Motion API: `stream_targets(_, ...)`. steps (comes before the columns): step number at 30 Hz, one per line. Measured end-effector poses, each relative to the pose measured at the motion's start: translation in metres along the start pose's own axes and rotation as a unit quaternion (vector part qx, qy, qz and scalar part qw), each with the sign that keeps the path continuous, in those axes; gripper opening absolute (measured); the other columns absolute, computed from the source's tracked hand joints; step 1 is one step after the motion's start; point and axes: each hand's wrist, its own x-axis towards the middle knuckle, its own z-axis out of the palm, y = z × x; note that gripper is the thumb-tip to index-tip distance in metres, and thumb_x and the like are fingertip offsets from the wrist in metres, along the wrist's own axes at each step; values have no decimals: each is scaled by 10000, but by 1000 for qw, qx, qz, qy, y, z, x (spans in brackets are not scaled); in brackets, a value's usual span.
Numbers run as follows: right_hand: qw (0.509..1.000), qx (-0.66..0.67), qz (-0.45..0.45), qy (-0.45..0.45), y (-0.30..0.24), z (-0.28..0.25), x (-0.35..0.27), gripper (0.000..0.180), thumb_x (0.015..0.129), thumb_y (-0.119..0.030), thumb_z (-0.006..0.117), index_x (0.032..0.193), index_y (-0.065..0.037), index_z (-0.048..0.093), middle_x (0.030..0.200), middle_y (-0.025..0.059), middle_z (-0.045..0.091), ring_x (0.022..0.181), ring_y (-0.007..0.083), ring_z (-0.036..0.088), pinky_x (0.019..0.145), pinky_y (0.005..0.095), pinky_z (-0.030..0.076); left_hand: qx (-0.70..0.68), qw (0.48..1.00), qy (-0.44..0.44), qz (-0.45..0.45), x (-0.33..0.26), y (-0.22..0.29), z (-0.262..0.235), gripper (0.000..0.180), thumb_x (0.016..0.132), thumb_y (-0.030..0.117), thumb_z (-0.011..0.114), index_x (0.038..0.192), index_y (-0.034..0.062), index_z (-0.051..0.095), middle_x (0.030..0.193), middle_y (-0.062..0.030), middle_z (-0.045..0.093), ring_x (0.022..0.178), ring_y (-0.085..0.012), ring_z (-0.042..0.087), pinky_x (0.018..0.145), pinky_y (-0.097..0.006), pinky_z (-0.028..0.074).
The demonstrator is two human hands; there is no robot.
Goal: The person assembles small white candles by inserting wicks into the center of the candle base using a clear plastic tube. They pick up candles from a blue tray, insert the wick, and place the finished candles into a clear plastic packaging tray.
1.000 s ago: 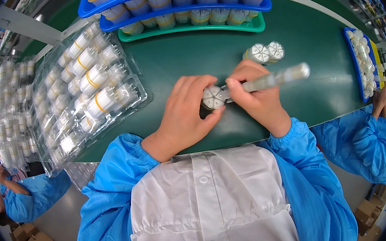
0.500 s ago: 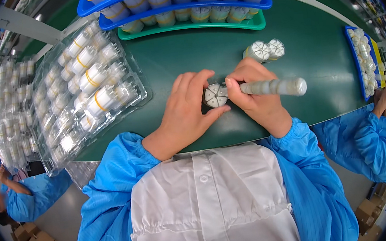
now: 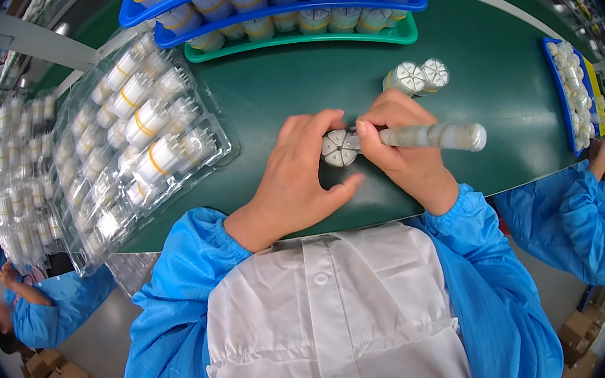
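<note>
White segmented-top cylinder (image 3: 341,158) on green table (image 3: 291,86) is half-ringed by left hand (image 3: 287,172), fingers slack, thumb apart — could be tipped if pen-like tool (image 3: 440,136), pinched by right hand (image 3: 411,169), is pushed sideways.

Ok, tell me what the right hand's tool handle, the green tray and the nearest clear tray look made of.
Tool handle: perhaps plastic, slightly shiny; cloudy, banded surface. Green tray: likely moulded plastic, smooth; even colour, rounded rim. Clear tray: probably thin plastic, glossy; transparent, bright glints.
</note>
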Motion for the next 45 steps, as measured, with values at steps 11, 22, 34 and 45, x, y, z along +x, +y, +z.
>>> stream_targets(11, 999, 26, 9, 24, 1, -5, -2, 83, 847, -8, 726, 802, -8, 657, 746, 78, 607, 634, 181, 570, 552, 325, 445, 6, 1000, 11, 14, -4, -5, 3, 666, 723, 5, 747, 1337, 26, 488, 1180, -147, 629, 1095, -333, 577, 951, -422, 481)
stream_targets(22, 999, 13, -6, 29, 3, -3, -3, 92, 849, -5, 727, 800, -6, 650, 744, 81, 598, 634, 190, 567, 554, 331, 446, 57, 998, 3, 6, -2, -7, 2, 695, 724, 1, 749, 1361, 15, 471, 1207, -143, 640, 1131, -325, 561, 975, -417, 468)
stream_targets(34, 999, 29, 14, 11, 2, -4, -3, 90, 854, -10, 724, 798, -1, 655, 750, 83, 595, 644, 191, 570, 563, 332, 440, -35, 999, -27, -23, -4, -7, 4, 659, 768, 75, 810, 1344, 25, 493, 1209, -134, 626, 1149, -327, 585, 966, -403, 481)
stream_targets(45, 998, -50, 0, 37, -4, -10, -10, 54, 824, 19, 714, 839, -3, 667, 797, 112, 618, 689, 247, 614, 617, 344, 502, 31, 999, 13, 3, -1, 16, -63, 537, 878, 90, 740, 1371, 57, 528, 1277, -167, 593, 1174, -344, 593, 999, -387, 476)
